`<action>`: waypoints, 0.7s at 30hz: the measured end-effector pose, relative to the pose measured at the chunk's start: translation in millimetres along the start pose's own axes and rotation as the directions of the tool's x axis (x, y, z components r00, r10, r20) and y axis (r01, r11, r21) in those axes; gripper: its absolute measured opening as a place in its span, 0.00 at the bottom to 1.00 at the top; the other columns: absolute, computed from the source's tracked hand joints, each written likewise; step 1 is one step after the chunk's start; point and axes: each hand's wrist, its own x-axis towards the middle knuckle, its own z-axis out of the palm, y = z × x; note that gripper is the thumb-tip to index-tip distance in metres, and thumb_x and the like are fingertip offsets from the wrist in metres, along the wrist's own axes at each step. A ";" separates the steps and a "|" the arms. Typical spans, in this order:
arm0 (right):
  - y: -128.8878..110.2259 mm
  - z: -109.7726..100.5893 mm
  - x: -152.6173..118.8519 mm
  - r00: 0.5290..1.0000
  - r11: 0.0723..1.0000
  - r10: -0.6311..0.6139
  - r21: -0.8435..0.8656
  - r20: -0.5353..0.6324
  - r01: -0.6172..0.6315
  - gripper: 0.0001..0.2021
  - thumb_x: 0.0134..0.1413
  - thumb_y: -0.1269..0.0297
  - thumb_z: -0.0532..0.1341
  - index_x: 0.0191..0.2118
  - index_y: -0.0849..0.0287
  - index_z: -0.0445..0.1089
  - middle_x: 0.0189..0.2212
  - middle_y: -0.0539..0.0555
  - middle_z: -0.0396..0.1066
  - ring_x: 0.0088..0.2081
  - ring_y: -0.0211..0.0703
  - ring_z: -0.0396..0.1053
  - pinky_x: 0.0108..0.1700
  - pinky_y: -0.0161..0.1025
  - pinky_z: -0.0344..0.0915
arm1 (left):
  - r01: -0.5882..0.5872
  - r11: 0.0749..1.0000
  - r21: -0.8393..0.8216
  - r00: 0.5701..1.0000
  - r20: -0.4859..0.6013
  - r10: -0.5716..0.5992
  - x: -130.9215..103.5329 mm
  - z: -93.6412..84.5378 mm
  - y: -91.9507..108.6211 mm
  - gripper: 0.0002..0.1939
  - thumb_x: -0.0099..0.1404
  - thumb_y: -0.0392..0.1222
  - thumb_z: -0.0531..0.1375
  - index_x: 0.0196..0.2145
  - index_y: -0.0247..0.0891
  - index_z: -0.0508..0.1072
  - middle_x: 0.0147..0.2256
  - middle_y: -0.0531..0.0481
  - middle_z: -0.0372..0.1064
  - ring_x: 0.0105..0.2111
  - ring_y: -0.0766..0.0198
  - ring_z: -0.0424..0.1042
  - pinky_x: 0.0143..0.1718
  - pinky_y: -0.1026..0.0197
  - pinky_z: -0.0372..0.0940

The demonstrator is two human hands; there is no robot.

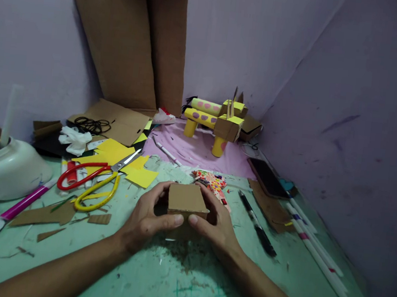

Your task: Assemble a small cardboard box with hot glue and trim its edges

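Note:
A small brown cardboard box (187, 198) is held between my two hands at the middle of the green tabletop. My left hand (151, 214) grips its left side, the thumb lying along the near face. On the other side my right hand (217, 221) holds it the same way, and the two thumb tips almost meet in front. The far fingers are mostly hidden by the box. Just beyond my right hand lies a colourful patterned piece (214, 183). A black pen (257, 224) rests to the right of that hand.
Red-and-yellow-handled scissors (109, 170) lie on yellow paper (113, 150) at left, near a white pot (11, 171). Two yellow animal figures of tubes and cardboard (228, 128) stand on pink cloth (171, 138) at the back. A phone (268, 178) and white sticks (318, 255) lie right.

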 end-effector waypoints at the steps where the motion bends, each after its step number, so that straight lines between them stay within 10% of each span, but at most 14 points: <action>1: 0.3 -0.2 0.1 1.000 1.000 0.006 -0.006 0.003 -0.006 0.34 0.38 0.54 0.70 0.54 0.53 0.65 0.52 0.59 0.73 0.52 0.58 0.72 0.51 0.53 0.70 | -0.003 1.000 0.007 1.000 -0.006 0.003 -0.2 0.0 0.0 0.31 0.46 0.46 0.69 0.48 0.37 0.69 0.45 0.44 0.75 0.46 0.48 0.71 0.46 0.53 0.64; 21: -11.0 1.9 -1.1 0.999 0.999 -0.040 -0.004 0.030 0.040 0.24 0.37 0.60 0.69 0.45 0.53 0.71 0.40 0.53 0.75 0.43 0.54 0.73 0.43 0.46 0.72 | 0.030 0.997 -0.073 0.999 0.017 -0.028 -0.9 1.0 6.7 0.28 0.44 0.41 0.70 0.46 0.39 0.75 0.39 0.51 0.77 0.44 0.51 0.71 0.44 0.56 0.64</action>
